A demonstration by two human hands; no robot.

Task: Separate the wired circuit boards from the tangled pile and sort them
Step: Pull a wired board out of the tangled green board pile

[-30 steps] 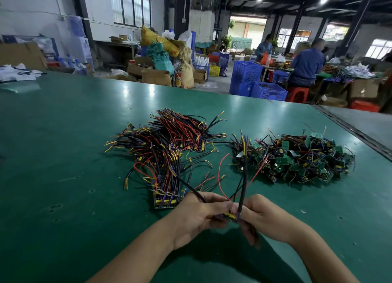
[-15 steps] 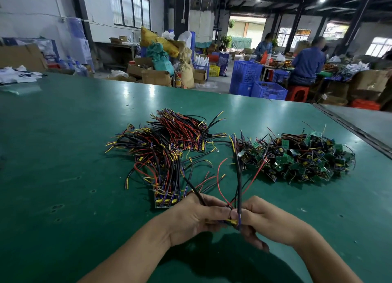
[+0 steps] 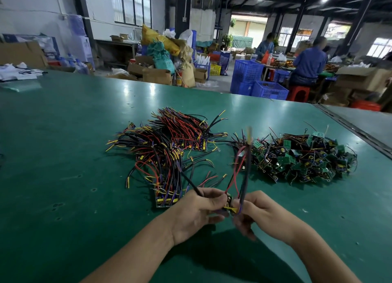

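Note:
Both hands meet low in the middle of the green table point(image 3: 53, 155). My left hand point(image 3: 197, 212) and my right hand point(image 3: 261, 212) pinch one small wired circuit board point(image 3: 230, 205) between them. Its black, red and purple wires point(image 3: 244, 172) stick up and away from me. A tangled pile of green boards point(image 3: 303, 157) lies at the right. To the left lie sorted boards with their wires laid out in rows point(image 3: 167, 151).
A seam between table sections point(image 3: 350, 125) runs diagonally at the right. Blue crates point(image 3: 254, 81), cardboard boxes and sacks stand beyond the far edge. Two people work at a bench at the back right. Papers point(image 3: 14, 72) lie at the far left.
The hands have turned the held board slightly, so it now shows between the fingers. Its upright wires have swung a little to the left. The piles have not moved.

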